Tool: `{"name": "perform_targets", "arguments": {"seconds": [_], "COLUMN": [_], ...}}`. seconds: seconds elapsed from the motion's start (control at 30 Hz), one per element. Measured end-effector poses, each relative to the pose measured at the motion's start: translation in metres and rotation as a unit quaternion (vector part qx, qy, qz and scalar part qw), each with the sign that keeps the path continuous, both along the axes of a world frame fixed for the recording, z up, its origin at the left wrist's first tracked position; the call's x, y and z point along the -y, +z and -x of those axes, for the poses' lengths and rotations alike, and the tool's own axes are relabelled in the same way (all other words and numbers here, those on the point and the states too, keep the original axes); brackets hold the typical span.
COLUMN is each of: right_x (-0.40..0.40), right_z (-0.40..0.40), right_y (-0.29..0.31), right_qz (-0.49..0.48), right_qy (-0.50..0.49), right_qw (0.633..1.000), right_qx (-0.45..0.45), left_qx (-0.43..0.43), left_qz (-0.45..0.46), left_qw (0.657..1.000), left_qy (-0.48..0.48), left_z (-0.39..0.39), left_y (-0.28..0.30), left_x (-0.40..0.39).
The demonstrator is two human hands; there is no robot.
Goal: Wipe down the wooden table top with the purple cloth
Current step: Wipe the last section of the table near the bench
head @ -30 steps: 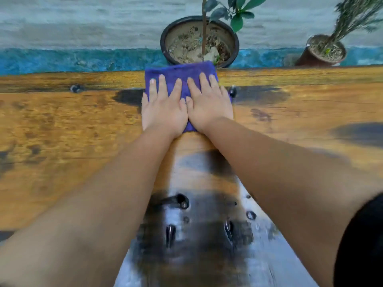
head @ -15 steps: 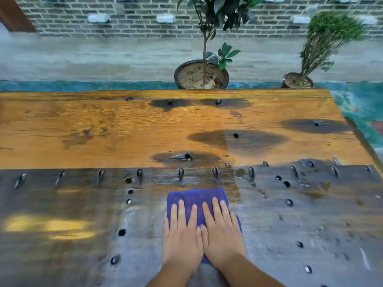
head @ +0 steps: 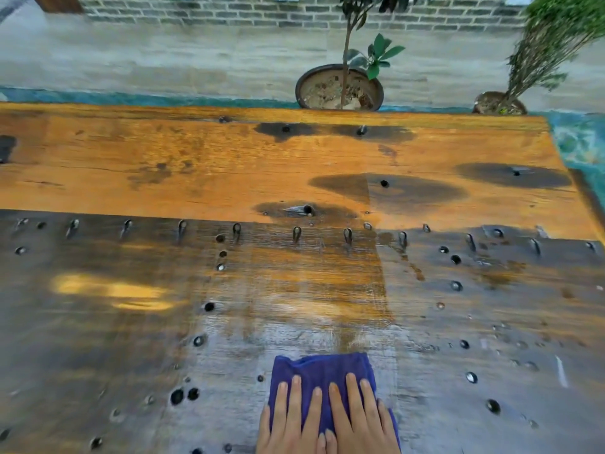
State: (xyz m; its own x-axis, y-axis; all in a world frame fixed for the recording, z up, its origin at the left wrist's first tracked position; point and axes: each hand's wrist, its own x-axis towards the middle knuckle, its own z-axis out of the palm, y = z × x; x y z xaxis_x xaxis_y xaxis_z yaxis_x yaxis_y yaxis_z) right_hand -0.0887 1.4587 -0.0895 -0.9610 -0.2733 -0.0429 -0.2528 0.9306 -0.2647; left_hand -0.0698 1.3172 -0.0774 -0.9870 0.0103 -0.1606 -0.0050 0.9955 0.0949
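Note:
The purple cloth [head: 322,368] lies folded flat on the wooden table top [head: 229,165], close to the near edge, at the bottom centre of the head view. My left hand [head: 289,421] and my right hand [head: 358,417] press on it side by side, fingers straight and pointing away from me. The cloth's near part is hidden under my hands. The near half of the table is dark and shiny with many small holes; a lighter wiped streak runs from the cloth toward the table's middle.
Beyond the far edge stand a round pot with a thin tree [head: 339,90] and a second potted shrub [head: 501,104]. The table's right edge [head: 586,198] slants at the far right. A brick wall [head: 229,11] is behind.
Both hands have drawn the cloth from the far edge of the table toward me, down to the near edge. A lighter streak shows along that path.

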Motion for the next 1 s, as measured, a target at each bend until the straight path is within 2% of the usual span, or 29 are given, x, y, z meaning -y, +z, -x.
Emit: {"name": "perform_targets", "arguments": {"seconds": [0.1,0.27,0.4,0.73,0.8,0.93,1.0], "right_x": [0.002,0.003,0.004,0.001,-0.002,-0.032,-0.059], "right_z": [-0.001,-0.002,0.000,0.000,-0.002,-0.004,-0.008], "right_y": [-0.004,-0.001,0.006,0.048,0.048,0.050,0.048], "right_qz": [-0.017,-0.023,-0.048,-0.062,-0.052,-0.034,-0.041], "right_qy": [0.002,-0.013,-0.023,-0.036,-0.028,-0.038,-0.053], "right_qw": [1.000,1.000,0.999,0.986,0.984,0.982,0.985], "right_qx": [-0.014,-0.011,-0.003,0.148,0.167,0.183,0.159], "left_qx": [0.006,-0.026,-0.049,-0.007,0.033,0.079,0.103], "left_qz": [-0.024,-0.006,0.015,-0.030,-0.021,-0.015,-0.021], "left_qw": [1.000,0.999,0.999,0.999,0.999,0.997,0.994], "left_qy": [0.018,0.042,0.015,0.010,0.023,0.017,-0.006], "left_z": [-0.002,-0.008,-0.014,-0.009,-0.009,-0.009,-0.008], "left_y": [0.000,-0.011,-0.025,-0.002,0.003,0.011,0.015], "left_x": [-0.002,-0.003,-0.002,-0.007,-0.014,-0.049,-0.075]}}
